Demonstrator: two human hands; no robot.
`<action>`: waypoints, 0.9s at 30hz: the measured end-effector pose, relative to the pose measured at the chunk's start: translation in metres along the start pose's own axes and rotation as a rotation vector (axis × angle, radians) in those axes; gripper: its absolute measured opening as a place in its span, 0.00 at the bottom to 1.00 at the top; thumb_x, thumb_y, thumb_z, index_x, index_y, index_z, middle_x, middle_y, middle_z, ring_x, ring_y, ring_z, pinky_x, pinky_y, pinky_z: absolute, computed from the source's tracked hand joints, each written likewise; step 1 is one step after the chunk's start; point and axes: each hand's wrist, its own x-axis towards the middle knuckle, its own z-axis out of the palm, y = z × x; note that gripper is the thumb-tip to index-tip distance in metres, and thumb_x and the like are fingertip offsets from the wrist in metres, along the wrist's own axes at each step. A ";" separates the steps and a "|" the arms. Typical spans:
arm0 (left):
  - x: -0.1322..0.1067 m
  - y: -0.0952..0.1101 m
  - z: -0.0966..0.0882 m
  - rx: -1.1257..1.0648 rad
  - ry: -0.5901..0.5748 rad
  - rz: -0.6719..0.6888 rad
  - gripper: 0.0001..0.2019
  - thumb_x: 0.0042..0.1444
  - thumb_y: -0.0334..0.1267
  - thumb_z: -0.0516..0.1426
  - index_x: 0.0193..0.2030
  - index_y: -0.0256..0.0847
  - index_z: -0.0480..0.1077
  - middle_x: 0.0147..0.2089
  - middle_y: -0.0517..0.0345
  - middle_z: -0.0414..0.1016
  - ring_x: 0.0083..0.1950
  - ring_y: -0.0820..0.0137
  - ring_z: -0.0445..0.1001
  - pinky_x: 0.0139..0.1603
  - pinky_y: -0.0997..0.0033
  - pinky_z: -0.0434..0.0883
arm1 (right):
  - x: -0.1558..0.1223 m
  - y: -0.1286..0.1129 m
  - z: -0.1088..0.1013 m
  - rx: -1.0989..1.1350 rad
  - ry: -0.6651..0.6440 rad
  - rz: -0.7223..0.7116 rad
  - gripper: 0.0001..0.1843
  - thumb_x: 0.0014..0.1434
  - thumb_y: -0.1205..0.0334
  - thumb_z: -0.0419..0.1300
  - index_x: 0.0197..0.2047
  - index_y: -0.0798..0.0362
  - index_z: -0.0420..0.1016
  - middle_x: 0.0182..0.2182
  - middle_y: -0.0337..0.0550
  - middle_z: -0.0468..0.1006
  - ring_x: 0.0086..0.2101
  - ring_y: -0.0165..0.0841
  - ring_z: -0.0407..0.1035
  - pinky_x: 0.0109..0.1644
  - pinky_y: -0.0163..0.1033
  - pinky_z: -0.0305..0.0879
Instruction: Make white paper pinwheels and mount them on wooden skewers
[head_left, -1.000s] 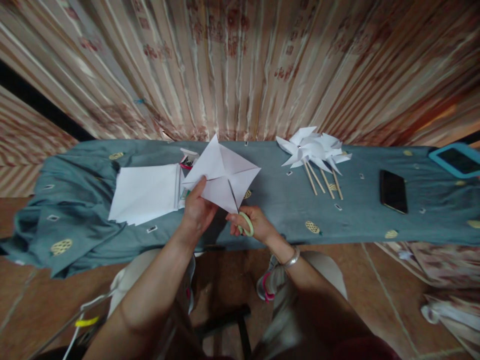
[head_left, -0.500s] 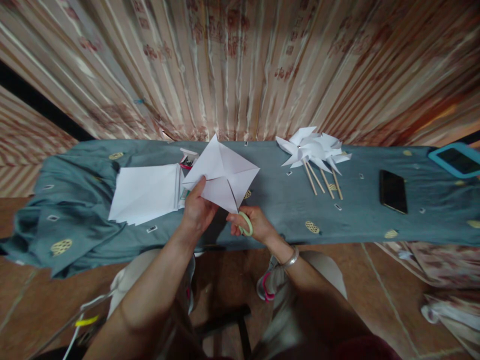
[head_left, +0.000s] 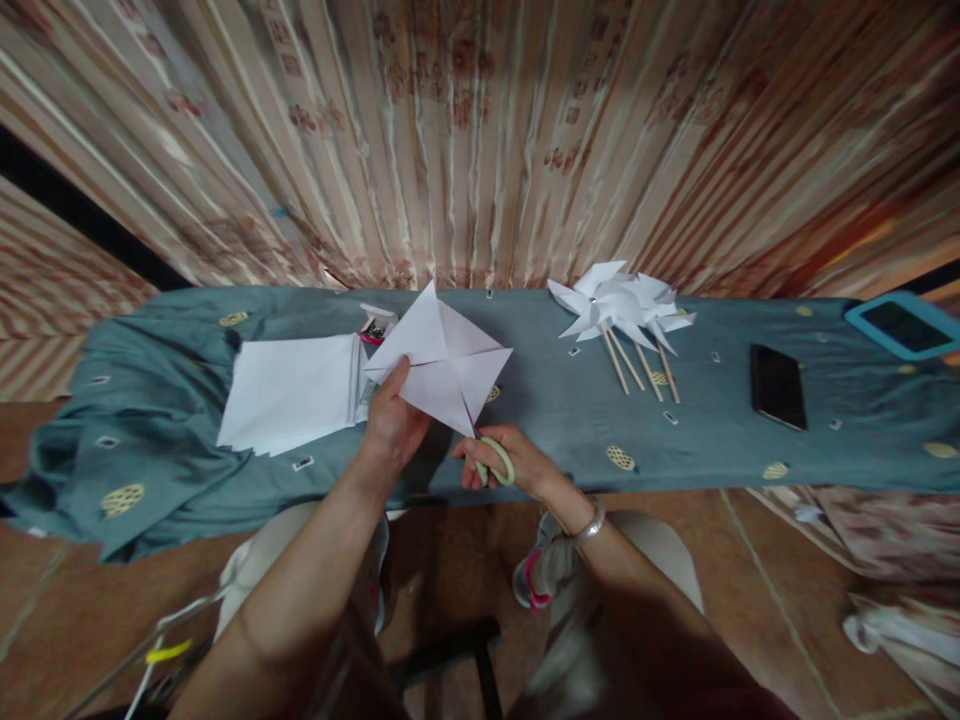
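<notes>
My left hand (head_left: pixel 397 418) grips a square sheet of white paper (head_left: pixel 459 352) by its left side, thumb on top. The sheet is turned corner-up, with creases and cut lines running from its corners toward the middle. Closed on green-handled scissors (head_left: pixel 504 466), my right hand (head_left: pixel 511 455) is at the sheet's lower corner. The scissor blades are mostly hidden at the paper there. Left of the sheet lies a stack of white paper (head_left: pixel 292 390), and a small open box (head_left: pixel 377 324) of tiny dark items sits behind it.
Several white paper pinwheels (head_left: pixel 622 305) on wooden sticks lie right of centre on the grey-green cloth (head_left: pixel 555 420). Farther right are a black phone (head_left: pixel 778 387) and a blue-framed tablet (head_left: pixel 906 325). A striped curtain (head_left: pixel 465 150) hangs along the back edge.
My right hand and the scissors have drawn slightly back and right from the sheet's lower corner. My left hand still holds the paper in nearly the same place. The view has shifted a little.
</notes>
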 end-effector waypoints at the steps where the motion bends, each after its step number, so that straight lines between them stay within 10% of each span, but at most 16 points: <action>1: 0.000 0.002 0.001 -0.012 -0.001 0.009 0.09 0.59 0.39 0.55 0.40 0.36 0.74 0.35 0.55 0.80 0.34 0.67 0.78 0.42 0.68 0.74 | -0.004 0.000 -0.003 -0.026 -0.037 0.026 0.33 0.47 0.30 0.62 0.27 0.57 0.74 0.19 0.41 0.77 0.19 0.26 0.69 0.20 0.29 0.59; 9: 0.002 0.013 0.000 -0.050 0.021 -0.048 0.07 0.58 0.34 0.55 0.38 0.36 0.74 0.33 0.54 0.81 0.34 0.65 0.79 0.47 0.62 0.76 | -0.052 -0.006 -0.051 -0.107 -0.157 0.189 0.32 0.42 0.35 0.68 0.34 0.57 0.74 0.20 0.38 0.77 0.20 0.25 0.67 0.23 0.30 0.61; 18: 0.019 -0.018 -0.013 0.141 -0.153 -0.124 0.10 0.45 0.30 0.63 0.37 0.32 0.75 0.33 0.47 0.81 0.39 0.59 0.81 0.48 0.61 0.74 | -0.071 0.007 -0.109 -1.073 0.837 0.153 0.30 0.52 0.41 0.65 0.50 0.55 0.74 0.34 0.53 0.83 0.40 0.48 0.78 0.38 0.42 0.68; 27: 0.024 -0.022 -0.036 0.339 -0.073 0.312 0.31 0.45 0.29 0.64 0.58 0.49 0.67 0.63 0.53 0.70 0.69 0.61 0.62 0.68 0.57 0.58 | -0.066 -0.001 -0.105 -1.210 0.879 0.207 0.40 0.57 0.47 0.63 0.64 0.63 0.58 0.41 0.60 0.82 0.44 0.51 0.78 0.44 0.45 0.69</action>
